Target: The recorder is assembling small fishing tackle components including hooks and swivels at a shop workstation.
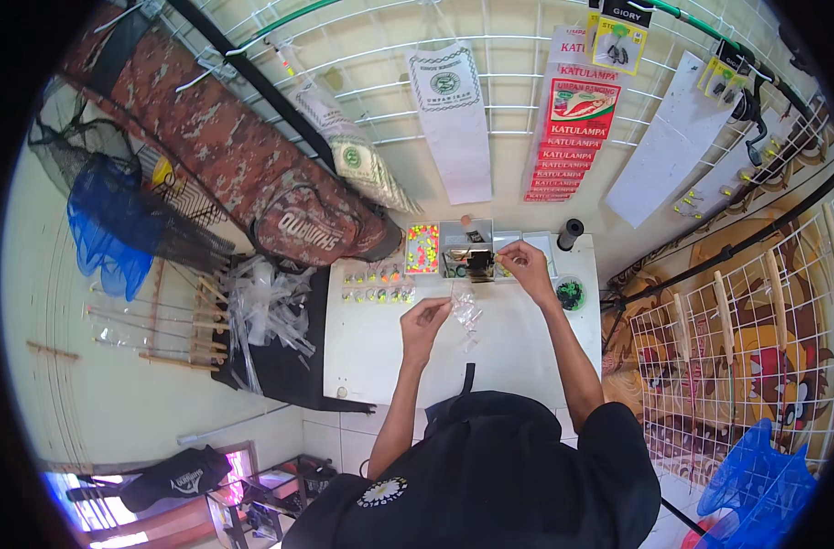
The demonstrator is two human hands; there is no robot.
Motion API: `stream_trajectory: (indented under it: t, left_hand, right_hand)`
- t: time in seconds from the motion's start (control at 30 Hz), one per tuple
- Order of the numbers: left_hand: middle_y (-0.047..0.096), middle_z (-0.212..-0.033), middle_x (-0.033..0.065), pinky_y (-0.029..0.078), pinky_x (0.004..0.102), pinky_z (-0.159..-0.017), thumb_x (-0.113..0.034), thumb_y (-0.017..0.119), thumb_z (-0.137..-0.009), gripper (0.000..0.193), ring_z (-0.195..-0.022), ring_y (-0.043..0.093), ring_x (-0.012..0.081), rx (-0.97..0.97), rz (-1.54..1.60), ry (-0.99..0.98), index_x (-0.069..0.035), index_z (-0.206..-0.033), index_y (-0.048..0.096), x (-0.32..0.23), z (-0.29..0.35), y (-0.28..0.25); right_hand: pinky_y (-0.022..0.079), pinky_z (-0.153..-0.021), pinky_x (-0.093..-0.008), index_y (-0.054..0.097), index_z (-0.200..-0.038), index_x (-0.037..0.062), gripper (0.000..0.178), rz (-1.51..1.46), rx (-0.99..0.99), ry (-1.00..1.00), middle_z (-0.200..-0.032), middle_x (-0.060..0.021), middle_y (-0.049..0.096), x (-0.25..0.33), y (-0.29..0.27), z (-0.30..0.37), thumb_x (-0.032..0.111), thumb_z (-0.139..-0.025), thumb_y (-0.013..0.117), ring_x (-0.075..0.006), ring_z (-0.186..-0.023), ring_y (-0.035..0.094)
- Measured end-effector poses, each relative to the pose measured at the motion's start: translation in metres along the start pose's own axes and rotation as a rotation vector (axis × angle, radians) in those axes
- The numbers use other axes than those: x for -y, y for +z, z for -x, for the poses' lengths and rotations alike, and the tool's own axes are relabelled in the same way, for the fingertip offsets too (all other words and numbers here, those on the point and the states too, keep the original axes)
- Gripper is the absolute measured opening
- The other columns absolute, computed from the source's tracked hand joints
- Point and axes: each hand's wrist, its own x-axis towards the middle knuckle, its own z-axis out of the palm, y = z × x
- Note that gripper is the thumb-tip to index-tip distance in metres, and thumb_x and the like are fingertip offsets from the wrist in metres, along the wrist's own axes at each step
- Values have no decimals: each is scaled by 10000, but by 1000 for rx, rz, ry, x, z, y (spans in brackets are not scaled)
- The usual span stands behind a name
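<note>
Over the white table (380,339), my left hand (423,324) is closed in a pinch at the edge of small clear plastic bags (467,318). My right hand (527,271) is raised farther forward, thumb and fingertips pinched together beside an open clear box (454,232). What lies between those fingertips is too small to make out. Dark, black pieces (477,262) sit at the front of the box. To its left stands a tray of red, yellow and green bits (423,245). Small clear packs with round pieces (378,285) lie in rows nearer my left hand.
A round tub of green and black pieces (571,294) and a black cylinder (572,232) stand at the table's right. Left of the table are a heap of clear plastic (266,306) and a camouflage rod bag (280,174). A white wire rack (509,69) with hanging packets rises behind.
</note>
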Motion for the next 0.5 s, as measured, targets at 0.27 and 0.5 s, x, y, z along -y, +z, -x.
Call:
stream_trajectory:
  t: [0.27,0.5]
  left_hand:
    - [653,-992,56,464,237,-835,4,666,-862,224,-914,588,100,83,55,73,23,-1085,652,-15,1,28]
    - [591,-983,11,383,176,-674,-12,658,-875,284,-773,484,32,143,5,179,7,-1158,643,-15,1,30]
  right_hand:
    - [492,-769,-244,662,-1003,-3,182,-456,115,59,-864,-50,682,66,19,56,78,-846,707,-106,-843,642]
    - [496,-745,-242,676,-967,-5,149,-465,145,35,-871,-54,682,74,24,69,50,-833,711,-97,-818,636]
